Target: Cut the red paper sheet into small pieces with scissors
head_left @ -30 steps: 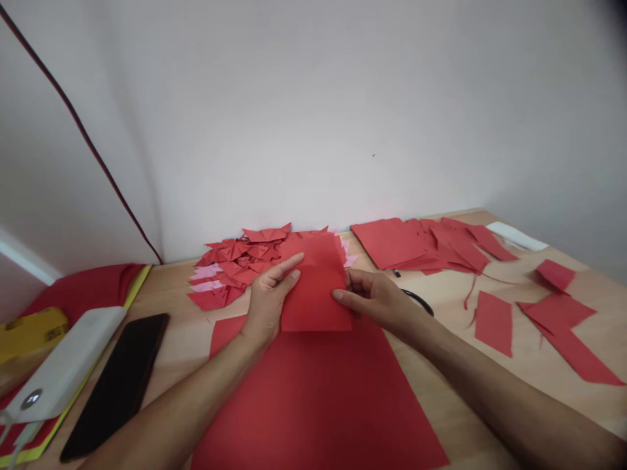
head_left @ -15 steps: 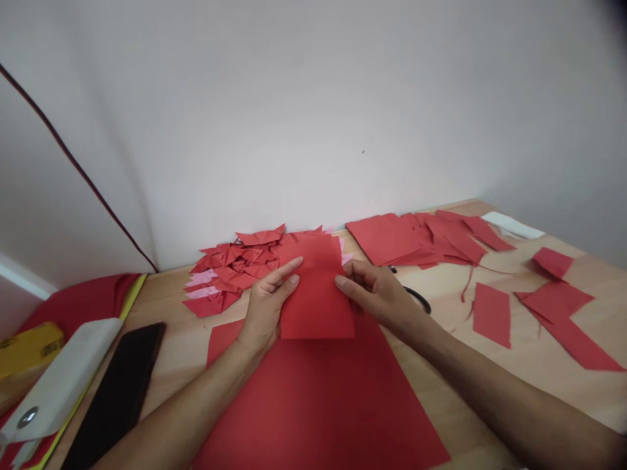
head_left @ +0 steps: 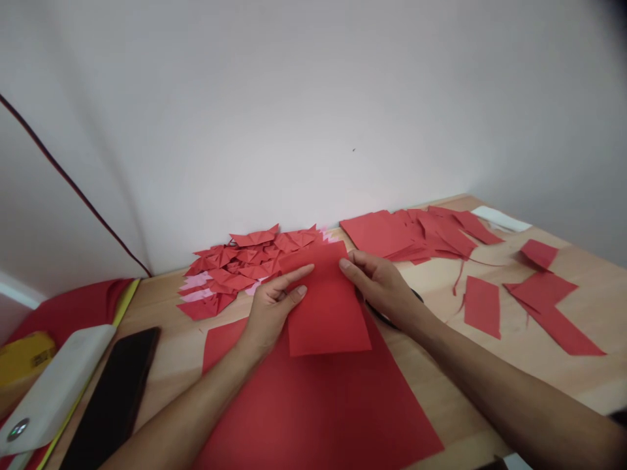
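Observation:
A small rectangular sheet of red paper (head_left: 326, 313) is held up between my two hands, tilted a little, with a faint crease across its upper part. My left hand (head_left: 272, 310) pinches its left edge, thumb and index finger on the near face and the other fingers behind. At the upper right edge, my right hand (head_left: 379, 281) grips the paper between thumb and fingers. Beneath lies a large red sheet (head_left: 313, 405) flat on the wooden table. Just behind the paper is a pile of folded red and pink paper pieces (head_left: 245, 261).
Red paper sheets (head_left: 377, 234) are stacked by the wall, with loose red pieces (head_left: 482, 307) to the right. A black phone (head_left: 115, 391), a white device (head_left: 61, 385) and a yellow packet (head_left: 24, 356) lie left. A black loop (head_left: 385, 318) is partly behind my right hand.
The held red paper has tilted, its lower edge swinging down and right. My right hand has moved up to the paper's top corner. The whole view has shifted slightly.

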Available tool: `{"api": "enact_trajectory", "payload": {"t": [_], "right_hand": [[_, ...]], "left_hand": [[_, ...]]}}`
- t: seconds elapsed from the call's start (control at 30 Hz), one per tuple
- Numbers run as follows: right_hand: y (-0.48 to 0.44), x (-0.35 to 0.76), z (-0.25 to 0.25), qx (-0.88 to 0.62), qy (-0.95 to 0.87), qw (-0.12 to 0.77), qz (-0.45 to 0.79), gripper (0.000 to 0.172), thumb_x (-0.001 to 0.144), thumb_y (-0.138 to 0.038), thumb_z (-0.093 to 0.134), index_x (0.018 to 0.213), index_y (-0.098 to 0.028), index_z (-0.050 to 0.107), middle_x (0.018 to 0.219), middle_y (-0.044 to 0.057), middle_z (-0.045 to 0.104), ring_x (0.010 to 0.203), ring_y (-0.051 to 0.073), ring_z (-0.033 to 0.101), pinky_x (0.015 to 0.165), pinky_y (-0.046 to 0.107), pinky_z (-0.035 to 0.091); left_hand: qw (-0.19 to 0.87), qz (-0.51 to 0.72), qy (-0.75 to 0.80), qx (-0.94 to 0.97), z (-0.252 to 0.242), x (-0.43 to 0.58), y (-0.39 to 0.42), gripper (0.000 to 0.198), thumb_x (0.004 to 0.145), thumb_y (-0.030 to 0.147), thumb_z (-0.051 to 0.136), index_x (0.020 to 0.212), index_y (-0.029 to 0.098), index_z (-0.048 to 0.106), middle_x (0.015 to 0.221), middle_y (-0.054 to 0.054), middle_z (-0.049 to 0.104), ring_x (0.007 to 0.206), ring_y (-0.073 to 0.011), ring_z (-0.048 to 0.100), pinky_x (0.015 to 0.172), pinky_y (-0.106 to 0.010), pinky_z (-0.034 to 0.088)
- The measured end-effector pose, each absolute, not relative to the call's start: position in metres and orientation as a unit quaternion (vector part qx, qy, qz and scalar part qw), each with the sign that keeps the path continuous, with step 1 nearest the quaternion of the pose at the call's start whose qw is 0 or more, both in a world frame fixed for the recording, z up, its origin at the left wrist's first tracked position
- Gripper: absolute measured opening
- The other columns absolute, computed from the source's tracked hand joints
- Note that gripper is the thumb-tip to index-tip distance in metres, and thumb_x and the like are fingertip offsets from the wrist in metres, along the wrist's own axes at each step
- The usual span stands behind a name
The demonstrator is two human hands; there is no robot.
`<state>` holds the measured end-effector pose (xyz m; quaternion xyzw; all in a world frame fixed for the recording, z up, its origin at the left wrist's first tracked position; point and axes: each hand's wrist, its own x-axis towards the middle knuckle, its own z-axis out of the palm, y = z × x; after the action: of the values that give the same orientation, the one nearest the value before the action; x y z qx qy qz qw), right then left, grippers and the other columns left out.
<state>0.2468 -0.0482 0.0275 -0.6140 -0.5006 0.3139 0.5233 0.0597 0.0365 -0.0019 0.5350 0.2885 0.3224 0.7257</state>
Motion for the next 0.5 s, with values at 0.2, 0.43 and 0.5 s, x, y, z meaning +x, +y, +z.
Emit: {"api": "enact_trajectory", "payload": {"t": [0.2, 0.43, 0.5], "right_hand": [[-0.043, 0.255, 0.026, -0.623, -0.466, 0.524, 0.346, 0.039, 0.09, -0.053, 0.046, 0.069, -0.021, 0.05, 0.056, -0.004, 0.049, 0.048, 0.01, 0.046, 0.048, 0.023, 0.035], [-0.066, 0.287, 0.034, -0.71, -0.585, 0.299, 0.254, 0.027, 0.088, -0.044, 0.05, 0.076, -0.021, 0.056, 0.067, 0.0, 0.058, 0.06, 0.014, 0.051, 0.054, 0.025, 0.036], [-0.078, 0.296, 0.027, -0.737, -0.609, 0.217, 0.199, 0.02, 0.084, -0.039, 0.056, 0.075, -0.021, 0.055, 0.069, 0.001, 0.059, 0.06, 0.016, 0.051, 0.054, 0.027, 0.036]], "left_hand": [[0.745, 0.323, 0.295, 0.504, 0.003, 0.062, 0.033, 0.047, 0.077, 0.025, 0.075, 0.123, 0.024, 0.067, 0.098, -0.007, 0.077, 0.087, -0.0218, 0.073, 0.081, -0.033, 0.057], [0.819, 0.316, 0.307, 0.367, 0.017, 0.058, 0.044, 0.066, 0.074, 0.015, 0.074, 0.137, 0.022, 0.055, 0.102, -0.009, 0.076, 0.074, -0.0159, 0.073, 0.069, -0.024, 0.058], [0.827, 0.32, 0.299, 0.353, 0.02, 0.056, 0.043, 0.068, 0.076, 0.015, 0.072, 0.141, 0.023, 0.05, 0.108, -0.008, 0.075, 0.077, -0.0158, 0.073, 0.071, -0.024, 0.058]]}}
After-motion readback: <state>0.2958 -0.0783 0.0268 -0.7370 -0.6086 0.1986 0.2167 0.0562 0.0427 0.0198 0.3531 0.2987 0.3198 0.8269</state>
